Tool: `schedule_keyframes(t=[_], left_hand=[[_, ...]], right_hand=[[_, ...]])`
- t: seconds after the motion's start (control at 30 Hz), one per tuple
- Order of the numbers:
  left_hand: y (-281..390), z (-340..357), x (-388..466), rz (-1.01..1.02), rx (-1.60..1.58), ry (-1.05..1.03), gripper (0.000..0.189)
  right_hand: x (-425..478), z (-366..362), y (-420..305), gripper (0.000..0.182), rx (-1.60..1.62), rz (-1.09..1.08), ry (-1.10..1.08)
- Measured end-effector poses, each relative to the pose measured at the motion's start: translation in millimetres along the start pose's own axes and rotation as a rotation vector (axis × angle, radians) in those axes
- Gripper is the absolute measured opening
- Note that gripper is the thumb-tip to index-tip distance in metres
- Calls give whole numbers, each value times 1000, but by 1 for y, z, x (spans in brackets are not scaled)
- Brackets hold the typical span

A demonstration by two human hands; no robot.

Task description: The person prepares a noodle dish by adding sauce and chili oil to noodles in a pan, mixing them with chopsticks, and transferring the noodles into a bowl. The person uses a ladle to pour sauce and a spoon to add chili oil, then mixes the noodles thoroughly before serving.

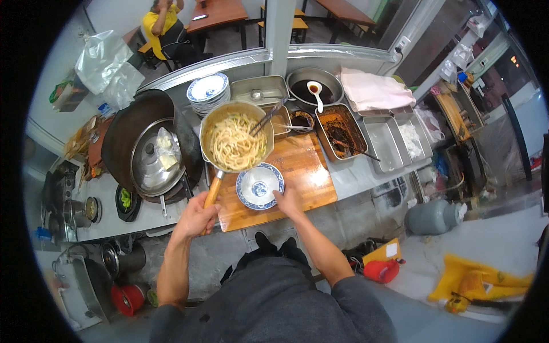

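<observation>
My left hand (198,215) grips the wooden handle (213,191) of a metal saucepan (204,148). Noodles with bits of green (236,141) fill the pan, and a pair of dark chopsticks (266,118) leans in them over the right rim. Just below the pan, an empty blue-and-white bowl (260,187) rests at the wooden cutting board (300,171). My right hand (288,200) holds the bowl by its right rim, the thumb reaching over the edge.
Behind the pan stand stacked blue-rimmed plates (208,90) and a round pan of dark liquid (296,81) with a white spoon (315,92). Rightward are a tray of reddish-brown sauce (336,124) and steel trays (381,141). A lidded wok (150,171) sits left. Beyond the window sits a person (161,25).
</observation>
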State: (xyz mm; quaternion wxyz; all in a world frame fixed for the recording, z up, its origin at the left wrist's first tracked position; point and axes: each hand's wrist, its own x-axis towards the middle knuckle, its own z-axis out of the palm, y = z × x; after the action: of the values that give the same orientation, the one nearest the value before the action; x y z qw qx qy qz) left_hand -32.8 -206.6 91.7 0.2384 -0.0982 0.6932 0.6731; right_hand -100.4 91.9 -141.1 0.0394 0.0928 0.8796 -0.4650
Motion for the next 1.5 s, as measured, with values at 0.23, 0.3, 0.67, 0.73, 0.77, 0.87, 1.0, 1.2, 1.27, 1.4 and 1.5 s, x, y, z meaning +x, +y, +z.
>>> schedule_keyframes(t=[0.23, 0.3, 0.67, 0.73, 0.77, 0.87, 1.0, 1.2, 1.27, 1.4, 1.5], left_hand=[[-17, 38, -23, -108, 10, -52, 21], [-15, 48, -29, -122, 49, -78, 20], [-25, 101, -46, -203, -13, -16, 25], [-25, 109, -47, -212, 3, -2, 22], [-31, 107, -45, -215, -12, -2, 22], [-39, 102, -50, -230, -80, -9, 20], [-41, 94, -55, -247, -117, -47, 21], [-53, 97, -55, -215, -94, -63, 19], [-56, 90, -65, -233, -105, -58, 18], [-47, 81, -71, -273, -72, -91, 18], [-39, 75, -75, -274, -78, -126, 19]], right_hand=[[104, -120, -96, 57, 1211, 117, -310], [126, -143, -104, 48, 1401, 102, -596], [20, -146, -68, 31, 1028, 159, -501], [13, -143, -81, 32, 1085, 114, -465], [13, -153, -98, 33, 971, -32, -457], [26, -204, -137, 35, 533, -305, -372], [36, -212, -111, 36, 388, -344, -333], [24, -165, -95, 37, 750, -105, -341], [32, -197, -112, 37, 700, -175, -264], [55, -197, -90, 36, 671, -245, -310], [53, -183, -64, 38, 703, -156, -514]])
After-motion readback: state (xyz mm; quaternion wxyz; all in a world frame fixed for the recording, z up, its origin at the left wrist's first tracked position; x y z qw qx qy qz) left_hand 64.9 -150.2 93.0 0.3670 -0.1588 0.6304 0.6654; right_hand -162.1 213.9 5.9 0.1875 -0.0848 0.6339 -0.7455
